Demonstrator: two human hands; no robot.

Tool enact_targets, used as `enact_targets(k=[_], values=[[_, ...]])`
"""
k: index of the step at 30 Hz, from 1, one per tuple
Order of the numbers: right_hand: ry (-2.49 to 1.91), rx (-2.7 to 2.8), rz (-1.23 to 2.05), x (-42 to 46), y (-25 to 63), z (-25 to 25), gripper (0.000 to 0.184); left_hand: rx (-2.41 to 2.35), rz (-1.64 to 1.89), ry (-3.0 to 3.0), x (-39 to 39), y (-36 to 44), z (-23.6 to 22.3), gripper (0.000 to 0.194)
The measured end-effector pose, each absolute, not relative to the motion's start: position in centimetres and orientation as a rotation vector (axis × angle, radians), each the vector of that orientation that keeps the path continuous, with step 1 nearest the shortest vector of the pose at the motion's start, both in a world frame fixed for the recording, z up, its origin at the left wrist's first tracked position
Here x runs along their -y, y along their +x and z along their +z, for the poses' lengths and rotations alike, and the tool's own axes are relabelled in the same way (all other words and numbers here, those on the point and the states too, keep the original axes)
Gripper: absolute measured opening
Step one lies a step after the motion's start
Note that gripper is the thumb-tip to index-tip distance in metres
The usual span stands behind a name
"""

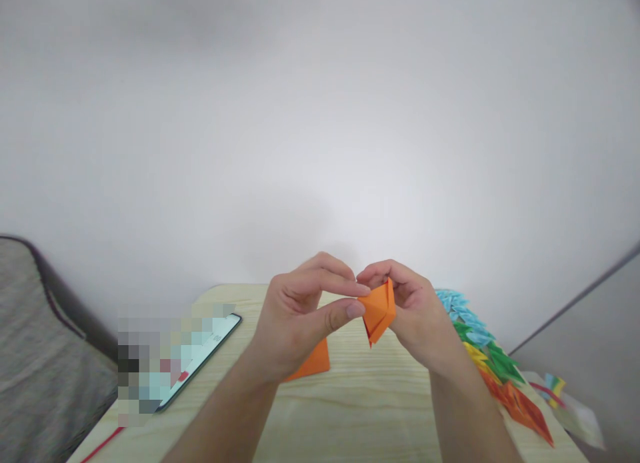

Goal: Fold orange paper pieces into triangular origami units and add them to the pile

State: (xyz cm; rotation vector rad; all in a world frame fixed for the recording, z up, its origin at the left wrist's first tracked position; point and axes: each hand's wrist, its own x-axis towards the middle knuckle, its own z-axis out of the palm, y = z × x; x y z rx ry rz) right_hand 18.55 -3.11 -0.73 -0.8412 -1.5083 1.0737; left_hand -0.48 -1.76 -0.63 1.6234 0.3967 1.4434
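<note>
I hold a small folded piece of orange paper (379,311) in the air above a light wooden table (350,410). My left hand (300,313) pinches its left corner between thumb and forefinger. My right hand (417,313) grips its right side with the fingers curled round it. Both hands are closed on the paper, close together, just in front of the white wall. A second orange sheet (315,363) lies flat on the table, partly hidden under my left wrist.
A phone (200,360) with a lit screen lies at the table's left. Along the right edge runs a row of small folded paper pieces, blue (463,310), green (500,360), yellow and orange (525,410). A grey cushioned seat (40,343) stands at far left.
</note>
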Motion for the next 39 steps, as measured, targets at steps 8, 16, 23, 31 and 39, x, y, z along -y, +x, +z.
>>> enact_targets(k=[8, 16, 23, 31, 39], values=[[-0.908, 1.598, 0.821, 3.4, 19.2, -0.6, 0.013, -0.448, 1.474, 1.585, 1.1, -0.8, -0.7, 0.009], [-0.919, 1.811, 0.642, 3.9, 18.9, 0.4, 0.018, -0.652, 1.363, 1.509, 1.0, -0.8, -0.4, 0.007], [-1.007, 1.726, 0.804, 3.8, 19.2, -0.1, 0.017, -0.801, 1.293, 1.532, 0.7, -1.0, -0.3, 0.019], [-0.884, 1.523, 1.166, 3.1, 19.1, -0.6, 0.022, -0.901, 1.213, 1.535, 0.4, -0.9, -0.5, 0.016], [-1.002, 1.572, 1.233, 3.1, 18.9, -0.4, 0.024, -0.880, 1.195, 1.685, 0.9, -0.7, -0.6, 0.013]])
